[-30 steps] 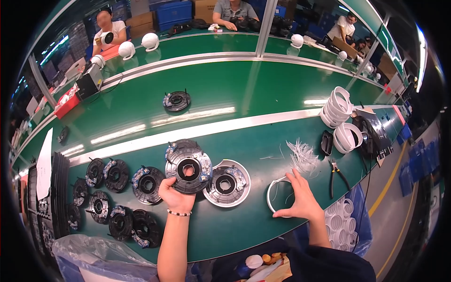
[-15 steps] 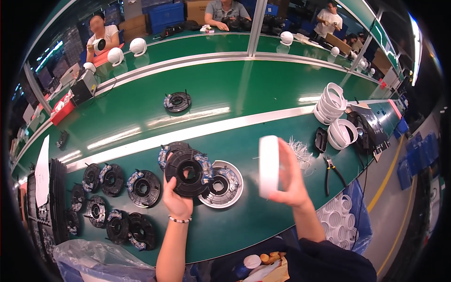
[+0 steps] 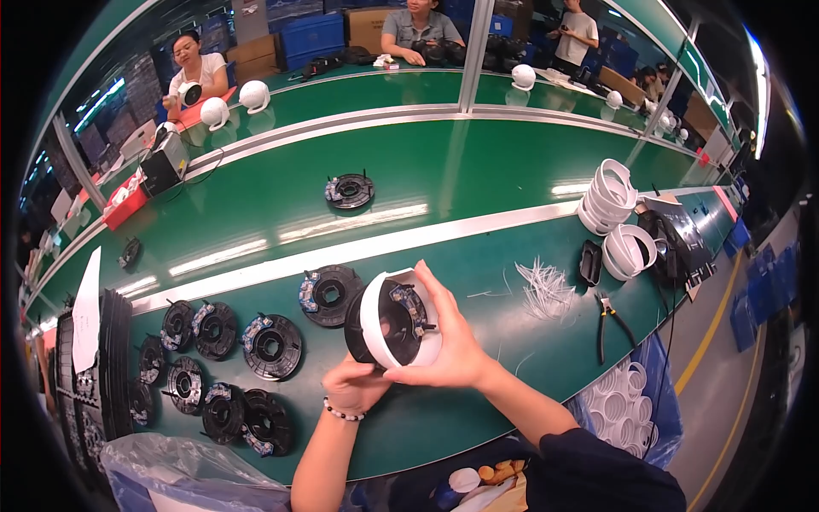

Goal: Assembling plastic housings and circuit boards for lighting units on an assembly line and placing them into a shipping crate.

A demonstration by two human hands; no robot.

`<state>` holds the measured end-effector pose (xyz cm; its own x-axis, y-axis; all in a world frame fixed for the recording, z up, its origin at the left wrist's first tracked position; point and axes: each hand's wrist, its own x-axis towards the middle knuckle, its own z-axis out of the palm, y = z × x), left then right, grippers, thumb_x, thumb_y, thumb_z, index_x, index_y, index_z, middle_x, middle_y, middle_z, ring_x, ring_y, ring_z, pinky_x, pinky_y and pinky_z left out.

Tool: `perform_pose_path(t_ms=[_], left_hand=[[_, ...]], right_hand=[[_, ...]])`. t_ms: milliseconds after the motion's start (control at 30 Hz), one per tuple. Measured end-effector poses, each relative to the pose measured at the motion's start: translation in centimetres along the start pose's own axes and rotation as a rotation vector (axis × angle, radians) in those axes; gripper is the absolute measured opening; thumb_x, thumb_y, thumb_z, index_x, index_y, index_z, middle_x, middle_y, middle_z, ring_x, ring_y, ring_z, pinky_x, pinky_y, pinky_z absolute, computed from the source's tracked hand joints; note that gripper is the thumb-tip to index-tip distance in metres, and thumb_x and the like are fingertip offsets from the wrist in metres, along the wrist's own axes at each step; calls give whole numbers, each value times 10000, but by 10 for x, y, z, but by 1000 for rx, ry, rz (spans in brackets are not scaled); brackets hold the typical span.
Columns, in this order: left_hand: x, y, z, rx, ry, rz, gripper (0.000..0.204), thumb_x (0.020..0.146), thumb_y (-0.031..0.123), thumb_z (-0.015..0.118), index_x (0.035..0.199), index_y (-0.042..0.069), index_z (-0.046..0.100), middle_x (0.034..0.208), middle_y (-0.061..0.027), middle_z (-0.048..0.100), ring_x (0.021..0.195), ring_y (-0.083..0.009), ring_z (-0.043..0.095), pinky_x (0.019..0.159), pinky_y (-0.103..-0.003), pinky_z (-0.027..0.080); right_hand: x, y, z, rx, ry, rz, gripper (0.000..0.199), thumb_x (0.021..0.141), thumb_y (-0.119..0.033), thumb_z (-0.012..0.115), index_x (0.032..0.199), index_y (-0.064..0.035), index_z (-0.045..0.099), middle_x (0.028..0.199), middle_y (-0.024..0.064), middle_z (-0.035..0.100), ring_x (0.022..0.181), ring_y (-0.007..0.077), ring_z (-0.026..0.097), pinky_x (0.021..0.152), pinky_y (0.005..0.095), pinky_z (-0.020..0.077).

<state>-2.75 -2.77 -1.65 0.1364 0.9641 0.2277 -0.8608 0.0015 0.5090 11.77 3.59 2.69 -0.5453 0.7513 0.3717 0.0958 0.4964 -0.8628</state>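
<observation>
My left hand (image 3: pixel 354 384), with a beaded bracelet on its wrist, supports a black round plate (image 3: pixel 356 328) from below. My right hand (image 3: pixel 448 346) grips a white ring-shaped housing (image 3: pixel 373 311), which is tilted on its side around the plate. Inside the ring a blue circuit board (image 3: pixel 409 309) shows on the plate's face. Whether the plate is fully seated cannot be made out. Just left of the ring, another black plate with a circuit board (image 3: pixel 331 294) lies on the table. My hands and the ring hide the table behind them.
More black plates (image 3: pixel 273 346) are spread at the left. On the right are thin white strands (image 3: pixel 546 290), cutting pliers (image 3: pixel 607 328), stacked white housings (image 3: pixel 607 196) and a blue bag of white rings (image 3: pixel 616 401). One plate (image 3: pixel 350 190) lies beyond the metal rail. People sit across.
My right hand has brought the white ring left and turned it over the plate in my left hand. The ringed plate seen on the table before is now out of sight.
</observation>
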Motion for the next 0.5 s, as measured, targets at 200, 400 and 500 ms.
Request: perform_pose_path(t_ms=[200,400,500], left_hand=[[7,12,-2,-206,89,-74,812,773,667,302,1271,27,338,1263,-168,394,1152,-300,402,961,-454,331],[13,12,13,-128,220,-71,588,848,453,346,1211,-7,396,1155,-161,492,1041,-260,500,908,-399,394],[10,9,-2,-200,261,-22,543,856,424,325,1175,1,441,1122,-137,526,1013,-245,519,892,-391,408]], right_hand=[[5,-9,-4,-208,-183,-209,1148,481,-350,823,1341,-29,134,1373,250,128,1255,378,191,1005,441,221],[8,-10,-5,-67,-119,-145,1115,469,-406,795,1324,-33,182,1360,271,149,1237,416,193,984,468,230],[2,-14,0,-215,-181,-194,1106,477,-402,793,1325,-35,185,1363,270,141,1241,415,184,977,468,237]])
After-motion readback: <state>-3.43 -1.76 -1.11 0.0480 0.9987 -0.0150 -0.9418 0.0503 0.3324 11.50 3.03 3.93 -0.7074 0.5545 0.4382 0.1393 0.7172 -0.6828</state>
